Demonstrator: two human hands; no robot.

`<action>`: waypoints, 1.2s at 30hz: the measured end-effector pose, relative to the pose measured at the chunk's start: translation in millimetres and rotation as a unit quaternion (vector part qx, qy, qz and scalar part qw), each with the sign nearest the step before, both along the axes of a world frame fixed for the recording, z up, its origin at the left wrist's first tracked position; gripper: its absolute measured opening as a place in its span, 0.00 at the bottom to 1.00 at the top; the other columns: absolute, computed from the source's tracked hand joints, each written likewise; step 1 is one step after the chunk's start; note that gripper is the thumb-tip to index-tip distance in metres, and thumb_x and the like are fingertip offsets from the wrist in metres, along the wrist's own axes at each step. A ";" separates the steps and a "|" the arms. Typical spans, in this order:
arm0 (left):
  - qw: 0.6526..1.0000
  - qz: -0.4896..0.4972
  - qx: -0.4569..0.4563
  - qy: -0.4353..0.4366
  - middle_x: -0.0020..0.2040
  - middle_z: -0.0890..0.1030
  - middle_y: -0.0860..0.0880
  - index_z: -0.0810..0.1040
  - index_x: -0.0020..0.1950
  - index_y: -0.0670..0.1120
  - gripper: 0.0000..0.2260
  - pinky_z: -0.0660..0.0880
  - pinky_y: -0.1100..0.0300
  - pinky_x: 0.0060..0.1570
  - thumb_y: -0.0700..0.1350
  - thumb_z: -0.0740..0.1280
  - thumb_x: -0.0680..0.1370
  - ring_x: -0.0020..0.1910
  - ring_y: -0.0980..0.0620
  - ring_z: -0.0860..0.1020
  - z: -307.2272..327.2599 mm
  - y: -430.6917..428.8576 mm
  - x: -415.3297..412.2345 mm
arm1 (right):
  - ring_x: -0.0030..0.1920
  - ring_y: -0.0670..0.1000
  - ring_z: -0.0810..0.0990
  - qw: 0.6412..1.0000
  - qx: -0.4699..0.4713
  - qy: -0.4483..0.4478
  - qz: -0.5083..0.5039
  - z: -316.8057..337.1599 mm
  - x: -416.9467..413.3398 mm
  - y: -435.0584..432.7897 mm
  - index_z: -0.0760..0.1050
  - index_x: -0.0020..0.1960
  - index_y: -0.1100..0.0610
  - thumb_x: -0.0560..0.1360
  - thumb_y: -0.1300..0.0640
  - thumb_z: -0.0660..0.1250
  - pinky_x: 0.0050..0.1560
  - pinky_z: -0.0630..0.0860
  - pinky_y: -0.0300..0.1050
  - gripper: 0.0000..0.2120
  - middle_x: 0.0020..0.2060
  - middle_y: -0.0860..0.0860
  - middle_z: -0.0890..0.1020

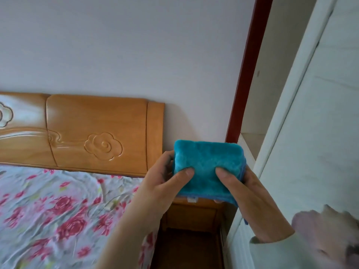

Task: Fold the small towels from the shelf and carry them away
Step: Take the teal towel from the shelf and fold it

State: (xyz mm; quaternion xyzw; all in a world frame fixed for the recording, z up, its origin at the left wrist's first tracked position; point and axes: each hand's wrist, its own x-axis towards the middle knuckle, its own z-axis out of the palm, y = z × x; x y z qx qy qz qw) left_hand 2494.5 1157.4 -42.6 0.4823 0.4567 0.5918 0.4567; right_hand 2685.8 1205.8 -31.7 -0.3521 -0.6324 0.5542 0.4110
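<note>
We grip a folded, fluffy teal towel point(208, 167) with left hand point(165, 183) and right hand point(246, 193), thumbs on top.

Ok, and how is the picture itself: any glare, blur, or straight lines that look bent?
Head view: soft, even light; glare streaks the headboard; the towel, left hand and right hand are fairly sharp; the sheet is smeared at lower left; the red door frame leans and curves slightly from the wide lens.

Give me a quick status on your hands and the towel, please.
Left hand and right hand both grip towel, thumbs on top. Towel folded, held over nightstand. Bed left, white panel close on right.
</note>
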 end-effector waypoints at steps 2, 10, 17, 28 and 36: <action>1.000 0.002 -0.008 0.005 0.58 0.83 0.46 0.79 0.64 0.49 0.18 0.82 0.44 0.58 0.50 0.72 0.74 0.58 0.44 0.83 -2.7 39.0 -10.1 | 0.52 0.39 0.84 1.000 -0.006 0.006 0.009 -1.3 -9.3 39.0 0.72 0.57 0.37 0.67 0.39 0.65 0.48 0.83 0.38 0.19 0.47 0.34 0.84; 0.999 0.037 -0.029 0.005 0.54 0.84 0.46 0.79 0.61 0.48 0.18 0.82 0.44 0.52 0.52 0.74 0.74 0.55 0.43 0.84 -20.1 204.1 -55.2 | 0.51 0.42 0.84 0.999 -0.004 -0.025 0.021 -27.4 -59.1 220.7 0.72 0.58 0.36 0.65 0.33 0.65 0.46 0.83 0.41 0.23 0.49 0.39 0.83; 0.995 0.086 -0.057 -0.007 0.56 0.84 0.46 0.79 0.63 0.48 0.18 0.82 0.47 0.54 0.53 0.72 0.76 0.57 0.44 0.84 -36.0 346.8 -90.2 | 0.44 0.28 0.81 0.997 -0.023 -0.020 0.072 -33.1 -101.9 376.9 0.72 0.55 0.35 0.72 0.43 0.64 0.40 0.75 0.23 0.12 0.41 0.26 0.82; 0.985 0.119 -0.126 0.004 0.51 0.84 0.47 0.78 0.62 0.47 0.21 0.82 0.55 0.45 0.55 0.70 0.73 0.47 0.49 0.85 -97.4 520.0 -148.1 | 0.50 0.37 0.85 0.991 -0.115 -0.021 0.057 -102.8 -165.0 549.1 0.79 0.58 0.42 0.80 0.50 0.66 0.44 0.78 0.28 0.08 0.49 0.39 0.87; 0.972 0.119 -0.205 -0.006 0.45 0.85 0.50 0.78 0.58 0.48 0.18 0.84 0.55 0.41 0.56 0.70 0.72 0.43 0.47 0.86 -203.9 626.7 -191.3 | 0.45 0.32 0.82 0.984 -0.163 -0.063 0.017 -209.6 -207.0 649.0 0.78 0.56 0.40 0.80 0.44 0.65 0.39 0.74 0.23 0.07 0.45 0.33 0.85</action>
